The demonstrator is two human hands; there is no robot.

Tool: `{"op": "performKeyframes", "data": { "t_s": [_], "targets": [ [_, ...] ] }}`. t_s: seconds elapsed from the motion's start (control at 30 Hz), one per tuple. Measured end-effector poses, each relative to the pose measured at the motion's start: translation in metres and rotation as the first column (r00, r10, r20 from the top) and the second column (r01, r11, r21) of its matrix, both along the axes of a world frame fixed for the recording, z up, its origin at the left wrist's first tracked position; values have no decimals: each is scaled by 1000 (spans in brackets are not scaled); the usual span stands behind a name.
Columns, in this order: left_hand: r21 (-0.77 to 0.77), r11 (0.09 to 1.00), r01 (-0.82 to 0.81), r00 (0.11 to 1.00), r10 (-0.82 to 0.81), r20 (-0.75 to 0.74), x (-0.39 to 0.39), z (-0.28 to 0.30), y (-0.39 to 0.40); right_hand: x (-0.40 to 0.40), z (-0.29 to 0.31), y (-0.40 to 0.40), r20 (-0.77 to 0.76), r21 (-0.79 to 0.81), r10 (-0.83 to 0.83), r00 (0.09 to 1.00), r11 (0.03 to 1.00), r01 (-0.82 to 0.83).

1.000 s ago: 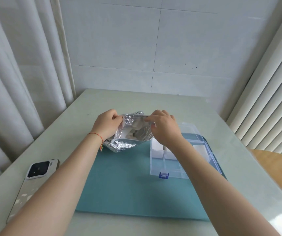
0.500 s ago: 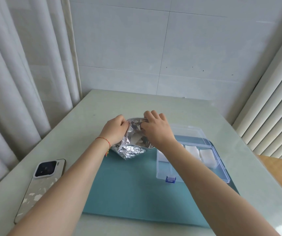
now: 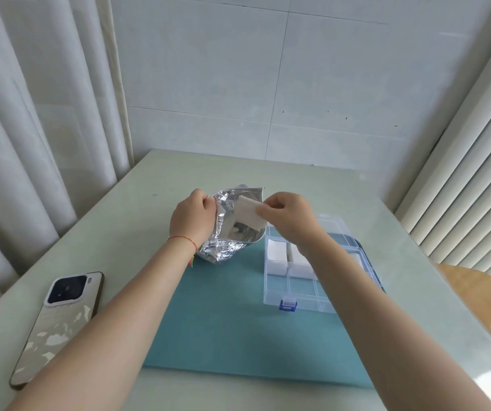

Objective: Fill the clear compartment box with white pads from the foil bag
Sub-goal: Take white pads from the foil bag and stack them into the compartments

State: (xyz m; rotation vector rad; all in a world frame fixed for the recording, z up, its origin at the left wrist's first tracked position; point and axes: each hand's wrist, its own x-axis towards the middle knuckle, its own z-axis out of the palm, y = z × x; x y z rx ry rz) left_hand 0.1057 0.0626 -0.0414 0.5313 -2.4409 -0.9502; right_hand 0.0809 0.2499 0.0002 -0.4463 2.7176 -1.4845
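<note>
A crinkled silver foil bag [image 3: 228, 232] stands open at the far edge of the teal mat. My left hand [image 3: 192, 216] grips its left rim. My right hand [image 3: 287, 215] pinches a white pad [image 3: 247, 214] just above the bag's mouth. To the right lies the clear compartment box [image 3: 303, 304] with its lid open and a blue latch at the front. White pads [image 3: 276, 253] fill its far compartments, partly hidden by my right forearm. The near compartments look empty.
A teal mat [image 3: 232, 327] covers the middle of the pale green table [image 3: 137, 221]. A phone [image 3: 60, 321] lies face down at the left. Curtains hang left, blinds right, and a wooden chair [image 3: 475, 295] stands beyond the right edge.
My right hand was inside the foil bag; it has come out holding a white pad above the mouth. The left hand kept its grip on the rim.
</note>
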Motion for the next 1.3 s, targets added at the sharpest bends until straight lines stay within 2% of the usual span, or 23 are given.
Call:
{"op": "performKeyframes", "data": {
  "t_s": [0.1, 0.2, 0.4, 0.5, 0.57, 0.6, 0.63, 0.7, 0.77, 0.8, 0.9, 1.0, 1.07, 1.13, 1.2, 1.23, 1.3],
  "targets": [
    [39, 999, 33, 999, -33, 3, 4, 3, 3, 3, -2, 3, 251, -205, 46, 967, 979, 7],
    [64, 995, 72, 997, -73, 14, 7, 6, 5, 6, -2, 9, 355, -374, 123, 927, 927, 20],
    [10, 984, 177, 984, -177, -33, 7, 9, 16, 9, 5, 40, 359, -541, 265, 895, 841, -33],
    [-58, 982, 178, 948, -187, -257, 17, 20, 40, 8, 7, 53, 331, -615, 292, 897, 788, -29],
    [46, 976, 211, 918, -182, -353, 23, 31, 61, 5, 8, 62, 313, -645, 292, 904, 764, -24],
    [175, 945, 275, 921, -207, -331, 24, 35, 72, 4, 8, 67, 303, -647, 292, 907, 762, -30],
    [333, 876, 348, 923, -258, -285, 24, 38, 82, 3, 9, 69, 295, -641, 293, 909, 766, -39],
    [620, 653, 436, 896, -383, -227, 21, 40, 98, 0, 9, 74, 288, -630, 299, 910, 774, -55],
    [782, 459, 421, 887, -391, -248, 17, 39, 108, -3, 9, 79, 281, -624, 321, 905, 777, -82],
    [823, 399, 404, 893, -365, -262, 16, 39, 110, -4, 8, 81, 277, -614, 332, 902, 783, -99],
    [847, 353, 397, 897, -345, -277, 10, 36, 114, -10, 7, 89, 271, -574, 337, 902, 808, -129],
    [824, 392, 409, 881, -407, -244, 7, 33, 116, -13, 7, 94, 249, -494, 321, 914, 853, -165],
    [822, 382, 422, 857, -464, -225, 8, 34, 118, -13, 9, 96, 218, -411, 302, 928, 891, -193],
    [868, 292, 402, 839, -497, -221, 7, 37, 120, -11, 11, 95, 180, -315, 286, 941, 923, -220],
    [917, 152, 370, 815, -526, -242, 6, 39, 118, -8, 14, 94, 137, -203, 276, 951, 948, -246],
    [926, 115, 359, 805, -540, -245, 6, 39, 118, -6, 15, 94, 111, -144, 273, 955, 956, -257],
    [939, 98, 328, 802, -554, -223, 6, 36, 118, -4, 17, 95, 45, -28, 274, 961, 962, -273]
  ]
}}
